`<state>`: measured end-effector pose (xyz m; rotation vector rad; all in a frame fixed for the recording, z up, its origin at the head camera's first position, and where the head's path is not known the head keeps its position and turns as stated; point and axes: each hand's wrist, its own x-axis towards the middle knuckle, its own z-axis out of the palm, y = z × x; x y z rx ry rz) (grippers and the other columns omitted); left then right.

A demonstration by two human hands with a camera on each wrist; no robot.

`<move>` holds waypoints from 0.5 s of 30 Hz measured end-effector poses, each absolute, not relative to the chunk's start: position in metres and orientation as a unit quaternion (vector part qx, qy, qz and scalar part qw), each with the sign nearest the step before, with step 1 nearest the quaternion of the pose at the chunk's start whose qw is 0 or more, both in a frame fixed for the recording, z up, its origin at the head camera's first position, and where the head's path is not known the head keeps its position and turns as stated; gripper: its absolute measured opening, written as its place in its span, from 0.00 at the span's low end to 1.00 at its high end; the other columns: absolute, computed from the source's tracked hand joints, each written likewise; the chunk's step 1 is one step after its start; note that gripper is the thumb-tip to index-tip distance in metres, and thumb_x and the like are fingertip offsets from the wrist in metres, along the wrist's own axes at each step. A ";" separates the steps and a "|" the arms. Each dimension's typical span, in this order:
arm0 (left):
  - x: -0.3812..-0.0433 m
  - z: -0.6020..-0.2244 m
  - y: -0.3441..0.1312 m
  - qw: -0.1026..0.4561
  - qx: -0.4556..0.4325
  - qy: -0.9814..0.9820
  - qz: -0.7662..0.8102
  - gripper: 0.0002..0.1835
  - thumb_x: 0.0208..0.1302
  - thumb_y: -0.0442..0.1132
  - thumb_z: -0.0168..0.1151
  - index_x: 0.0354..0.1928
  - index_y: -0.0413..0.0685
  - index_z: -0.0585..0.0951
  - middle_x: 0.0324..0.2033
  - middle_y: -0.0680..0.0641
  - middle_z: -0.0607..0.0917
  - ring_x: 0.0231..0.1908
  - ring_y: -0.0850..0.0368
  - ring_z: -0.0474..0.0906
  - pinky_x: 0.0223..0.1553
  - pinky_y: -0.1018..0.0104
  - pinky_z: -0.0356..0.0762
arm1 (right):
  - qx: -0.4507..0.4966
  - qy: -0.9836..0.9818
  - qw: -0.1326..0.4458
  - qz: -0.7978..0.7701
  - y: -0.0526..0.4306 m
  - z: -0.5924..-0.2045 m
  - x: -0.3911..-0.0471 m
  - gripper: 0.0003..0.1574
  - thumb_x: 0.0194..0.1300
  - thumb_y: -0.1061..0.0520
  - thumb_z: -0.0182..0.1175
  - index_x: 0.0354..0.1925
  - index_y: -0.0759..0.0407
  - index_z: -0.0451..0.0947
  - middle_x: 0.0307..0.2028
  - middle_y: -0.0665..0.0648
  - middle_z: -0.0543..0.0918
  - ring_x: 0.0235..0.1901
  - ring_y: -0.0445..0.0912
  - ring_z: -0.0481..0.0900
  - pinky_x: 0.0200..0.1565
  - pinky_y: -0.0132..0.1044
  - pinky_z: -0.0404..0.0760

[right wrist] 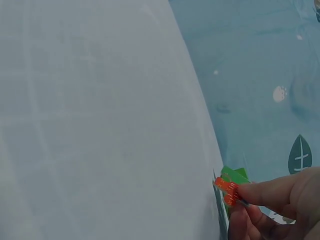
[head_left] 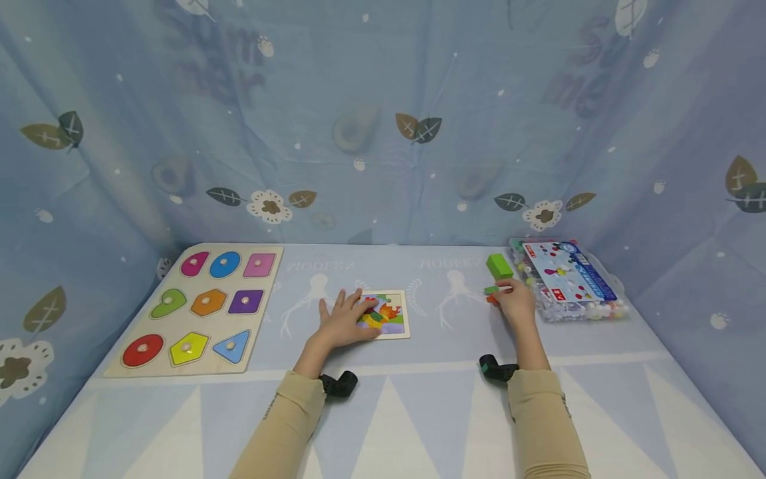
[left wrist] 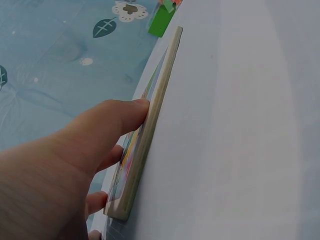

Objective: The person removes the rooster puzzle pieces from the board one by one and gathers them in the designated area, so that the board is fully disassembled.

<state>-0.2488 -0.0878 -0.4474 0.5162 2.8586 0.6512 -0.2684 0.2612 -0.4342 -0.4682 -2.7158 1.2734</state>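
Observation:
A small framed picture puzzle (head_left: 391, 326) with a colourful cartoon lies flat at the middle of the table. My left hand (head_left: 345, 321) rests on its left part, fingers spread. In the left wrist view the thumb (left wrist: 132, 112) presses on the picture near the frame's edge (left wrist: 159, 107). At the right, my right hand (head_left: 517, 303) pinches an orange puzzle piece (right wrist: 226, 186) between thumb and fingers. A green piece (right wrist: 232, 175) shows right behind it; whether it is held too, I cannot tell. A green block (head_left: 499, 266) stands just beyond that hand.
On the left lies a wooden shape board (head_left: 263, 326) with several coloured knobbed shapes. A clear plastic case (head_left: 574, 311) of small beads, with a printed label, lies to the right of the right hand. Patterned blue curtain (head_left: 371, 80) closes off the back and sides.

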 end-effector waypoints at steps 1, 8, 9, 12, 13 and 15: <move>-0.249 -0.447 -0.088 0.082 0.173 0.957 0.218 0.35 0.55 0.60 0.60 0.65 0.62 0.67 0.71 0.45 0.53 0.70 0.37 0.37 0.59 0.29 0.26 | -0.156 -0.897 0.056 0.411 0.262 -0.434 -0.268 0.19 0.62 0.63 0.55 0.51 0.68 0.74 0.39 0.66 0.78 0.29 0.48 0.76 0.27 0.32 0.72; -0.249 -0.448 -0.088 0.081 0.174 0.956 0.221 0.35 0.55 0.60 0.61 0.65 0.62 0.67 0.70 0.44 0.53 0.69 0.37 0.38 0.58 0.29 0.26 | -0.174 -0.917 0.055 0.356 0.263 -0.432 -0.267 0.21 0.61 0.62 0.55 0.53 0.67 0.72 0.42 0.68 0.78 0.38 0.57 0.76 0.36 0.44 0.71; -0.249 -0.448 -0.088 0.081 0.175 0.956 0.219 0.35 0.55 0.60 0.60 0.65 0.62 0.67 0.70 0.45 0.53 0.69 0.37 0.37 0.58 0.29 0.26 | -0.174 -0.919 0.054 0.350 0.264 -0.432 -0.268 0.21 0.61 0.62 0.56 0.53 0.67 0.72 0.42 0.68 0.78 0.39 0.58 0.76 0.36 0.46 0.72; -0.249 -0.449 -0.088 0.081 0.176 0.957 0.217 0.35 0.55 0.60 0.60 0.65 0.63 0.67 0.71 0.45 0.52 0.70 0.37 0.37 0.58 0.29 0.25 | -0.174 -0.925 0.049 0.333 0.264 -0.433 -0.268 0.21 0.61 0.61 0.57 0.53 0.66 0.72 0.42 0.69 0.78 0.40 0.58 0.76 0.38 0.48 0.72; -0.250 -0.449 -0.088 0.081 0.176 0.957 0.215 0.35 0.55 0.61 0.60 0.65 0.63 0.66 0.71 0.45 0.52 0.70 0.37 0.37 0.58 0.29 0.25 | -0.175 -0.926 0.046 0.330 0.264 -0.433 -0.269 0.21 0.61 0.61 0.57 0.53 0.66 0.71 0.42 0.69 0.78 0.40 0.59 0.76 0.38 0.48 0.72; -0.250 -0.450 -0.089 0.082 0.177 0.957 0.215 0.35 0.55 0.61 0.60 0.65 0.63 0.66 0.71 0.45 0.52 0.70 0.37 0.36 0.58 0.29 0.25 | -0.179 -0.929 0.041 0.323 0.263 -0.433 -0.269 0.21 0.61 0.60 0.58 0.52 0.66 0.72 0.41 0.68 0.79 0.40 0.58 0.76 0.37 0.48 0.72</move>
